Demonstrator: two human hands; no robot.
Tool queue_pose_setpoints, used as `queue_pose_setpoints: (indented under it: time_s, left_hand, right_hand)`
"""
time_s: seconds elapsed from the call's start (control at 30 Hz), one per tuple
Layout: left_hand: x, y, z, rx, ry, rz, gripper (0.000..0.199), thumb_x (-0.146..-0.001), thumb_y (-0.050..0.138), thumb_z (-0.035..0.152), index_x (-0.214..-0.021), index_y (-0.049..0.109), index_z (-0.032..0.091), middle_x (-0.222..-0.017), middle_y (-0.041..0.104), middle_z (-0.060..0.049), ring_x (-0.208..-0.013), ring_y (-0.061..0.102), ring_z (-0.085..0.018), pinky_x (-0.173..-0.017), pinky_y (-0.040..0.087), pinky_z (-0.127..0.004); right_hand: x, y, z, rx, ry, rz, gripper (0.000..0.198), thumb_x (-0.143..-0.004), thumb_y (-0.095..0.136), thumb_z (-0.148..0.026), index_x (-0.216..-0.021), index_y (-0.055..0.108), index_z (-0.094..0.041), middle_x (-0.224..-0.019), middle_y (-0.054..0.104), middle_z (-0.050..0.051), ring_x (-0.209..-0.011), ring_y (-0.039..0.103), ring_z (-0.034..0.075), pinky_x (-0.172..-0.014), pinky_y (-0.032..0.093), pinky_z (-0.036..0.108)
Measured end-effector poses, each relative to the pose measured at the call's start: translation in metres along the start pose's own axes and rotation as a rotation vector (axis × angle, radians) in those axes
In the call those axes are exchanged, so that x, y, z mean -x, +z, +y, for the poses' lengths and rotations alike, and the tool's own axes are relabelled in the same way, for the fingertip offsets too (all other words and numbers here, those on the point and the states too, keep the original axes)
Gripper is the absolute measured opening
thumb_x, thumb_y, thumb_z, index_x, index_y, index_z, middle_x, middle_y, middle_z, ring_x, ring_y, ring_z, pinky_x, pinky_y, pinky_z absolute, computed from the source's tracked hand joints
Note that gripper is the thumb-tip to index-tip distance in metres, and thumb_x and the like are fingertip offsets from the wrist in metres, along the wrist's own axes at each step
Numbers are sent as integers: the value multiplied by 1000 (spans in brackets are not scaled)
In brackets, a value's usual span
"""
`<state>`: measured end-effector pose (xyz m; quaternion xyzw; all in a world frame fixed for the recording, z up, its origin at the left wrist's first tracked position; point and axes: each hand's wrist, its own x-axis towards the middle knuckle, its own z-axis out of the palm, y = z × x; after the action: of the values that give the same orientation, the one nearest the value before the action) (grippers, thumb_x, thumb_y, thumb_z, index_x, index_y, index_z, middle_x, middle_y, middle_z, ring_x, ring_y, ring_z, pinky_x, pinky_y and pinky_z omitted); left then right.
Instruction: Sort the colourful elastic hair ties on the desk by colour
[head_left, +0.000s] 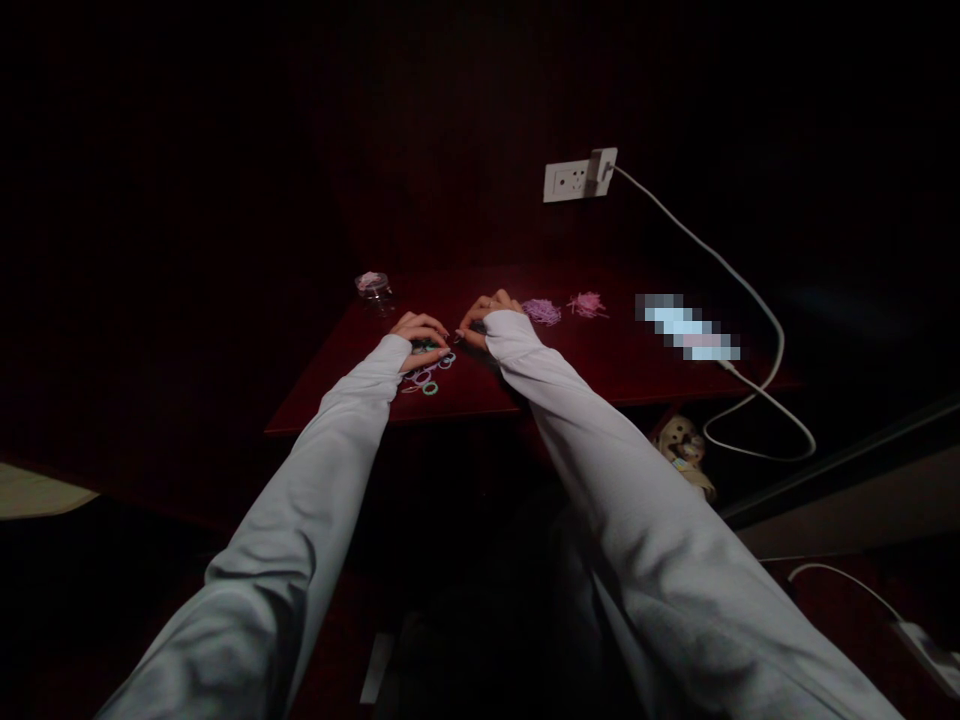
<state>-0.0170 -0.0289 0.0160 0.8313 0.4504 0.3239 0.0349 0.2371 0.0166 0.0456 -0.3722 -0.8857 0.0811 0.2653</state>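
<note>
At the front of the dark red table, my left hand (pixel 421 335) is curled above a small pile of hair ties (pixel 424 378), among them a green ring (pixel 430 389). Its thumb and fingers bend toward each other. My right hand (pixel 487 312) is close beside it, fingers bent in a pinch toward the left hand. Something small and dark shows between the fingertips, too small to name. To the right of my right hand lies a heap of thin purple bands or strips (pixel 541 312), and past it a pink heap (pixel 588 304).
A clear jar (pixel 373 288) stands at the table's back left. A bright, pixelated device (pixel 690 330) lies at right; its white cable (pixel 720 262) loops to a wall socket (pixel 571 181). Below the table's right edge sits a pale spotted plush-like object (pixel 682 445).
</note>
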Motion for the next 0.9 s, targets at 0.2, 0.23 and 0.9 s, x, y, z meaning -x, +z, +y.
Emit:
queue_pose_setpoints:
  time_s: [0.2, 0.23, 0.9]
  left_hand:
    - [0, -5, 4, -9, -7, 8, 32, -106, 71, 52, -95, 85, 25, -122, 85, -8, -112, 71, -28, -110, 53, -51]
    - [0, -5, 4, -15, -9, 14, 32, -107, 70, 51, -94, 85, 25, -122, 86, -8, -111, 71, -28, -110, 53, -51]
    - [-5, 1, -28, -126, -42, 133, 34, -106, 63, 50, -89, 81, 26, -111, 86, -6, -97, 68, -25, -102, 54, -46]
  right_hand:
    - [9, -17, 13, 34, 118, 34, 34, -114, 61, -46, -108, 85, -22, -128, 77, 15, -126, 52, 33, -108, 40, 50]
    - [10, -18, 16, 49, 116, 28, 34, -114, 62, -46, -107, 85, -22, -126, 77, 15, -126, 52, 34, -107, 40, 50]
    - [1, 0, -8, 13, -216, -62, 18, -98, 75, -30, -112, 87, -28, -124, 79, 10, -123, 56, 32, -108, 41, 47]
